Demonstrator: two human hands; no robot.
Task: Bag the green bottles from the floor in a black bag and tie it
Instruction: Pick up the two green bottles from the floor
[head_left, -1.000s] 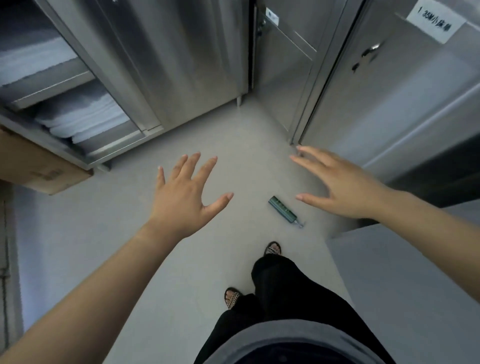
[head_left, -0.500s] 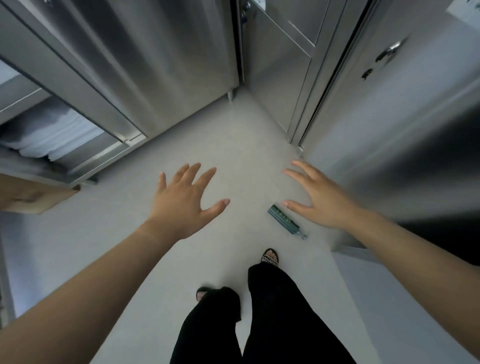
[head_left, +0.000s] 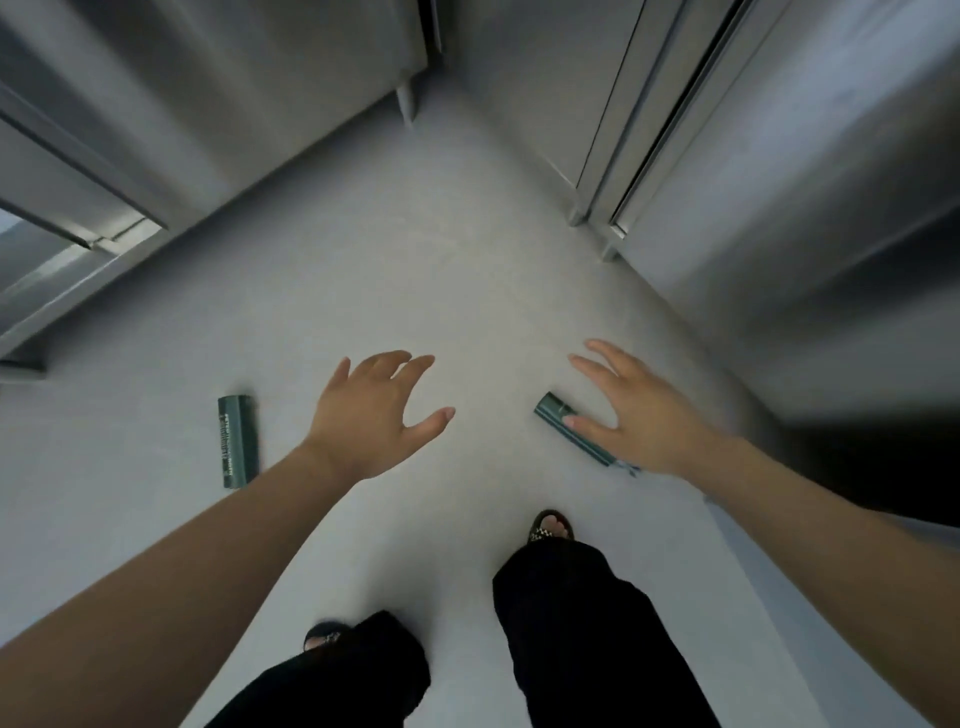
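Two green bottles lie on the grey floor. One green bottle (head_left: 238, 440) rests on its side at the left, to the left of my left hand (head_left: 374, 413). The other green bottle (head_left: 563, 425) lies slanted at the right, partly hidden under my right hand (head_left: 641, 421). Both hands hover above the floor with fingers spread and hold nothing. My right thumb overlaps the right bottle in the view; whether it touches is unclear. No black bag is in sight.
Steel cabinets (head_left: 234, 104) line the left side, and steel doors (head_left: 779, 156) close off the back and right. My legs in black trousers (head_left: 582, 623) and sandalled feet (head_left: 551, 527) stand on the floor (head_left: 441, 286) below the hands.
The view has tipped further down and drawn closer to the floor. A second bottle has come into sight at the left. My right hand now overlaps the right bottle.
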